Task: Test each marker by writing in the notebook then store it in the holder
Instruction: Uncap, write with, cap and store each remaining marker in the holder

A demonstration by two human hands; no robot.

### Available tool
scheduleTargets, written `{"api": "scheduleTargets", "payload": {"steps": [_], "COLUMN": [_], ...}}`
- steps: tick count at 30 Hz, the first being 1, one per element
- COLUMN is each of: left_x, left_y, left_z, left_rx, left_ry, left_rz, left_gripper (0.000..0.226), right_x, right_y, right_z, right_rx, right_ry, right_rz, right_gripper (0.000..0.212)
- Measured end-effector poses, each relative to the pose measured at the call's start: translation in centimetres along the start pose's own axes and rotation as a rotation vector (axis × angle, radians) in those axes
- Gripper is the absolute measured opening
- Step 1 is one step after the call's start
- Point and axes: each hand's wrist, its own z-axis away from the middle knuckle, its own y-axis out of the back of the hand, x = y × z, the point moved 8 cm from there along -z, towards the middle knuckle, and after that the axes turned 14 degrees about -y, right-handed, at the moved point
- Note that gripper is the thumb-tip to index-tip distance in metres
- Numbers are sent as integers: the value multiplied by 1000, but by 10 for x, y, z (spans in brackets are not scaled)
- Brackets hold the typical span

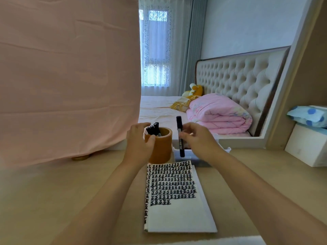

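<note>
Cloth, pink and creased, fills the upper left of the frame, hanging down to the pale wooden desk that spans the whole bottom half. Upper right, a tufted headboard with a folded pink quilt lying in front of it on the bed.

Both bare forearms reach in from the bottom corners and converge at centre frame. Between them, lower centre, the open notebook lies flat on the desk, its top half packed with rows of black marker strokes, its bottom half blank.

Left hand, just left of centre, grips the brown cylindrical holder: thumb curled across the front wall, fingers wrapped over the far rim. The holder stands upright on the desk just above the notebook's top left corner.

Right hand, just right of centre, palm down, wrist raised, pinches a black marker mid-barrel between thumb and fingertips. That marker hangs nearly vertical just right of the holder, apart from it, its lower end above the notebook's top edge.

Smallest of all: three black markers leaning left inside the holder, caps poking over the rim beside the left fingers.
</note>
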Motion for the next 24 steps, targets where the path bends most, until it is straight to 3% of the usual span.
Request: {"api": "scheduleTargets", "payload": {"steps": [7,12,20,24], "left_x": [-26,-40,-54,-36], "left_y": [-29,-45,-43,-49], "left_z": [-33,-36,-46,-47], "left_rx": [-88,-170,-68,-169], "left_ry": [75,61,52,-52], "left_rz": [125,211,242,329], "left_gripper": [58,55,51,55], "right_x": [-34,-39,-18,-16], "right_y": [-8,-26,-63,-64], "right_z": [-62,-89,-92,-91], "right_rx": [20,-19,-124,-202], "right_ry": [31,50,64,54], "right_rz": [-40,-64,435,486], "right_gripper": [9,13,5,14]}}
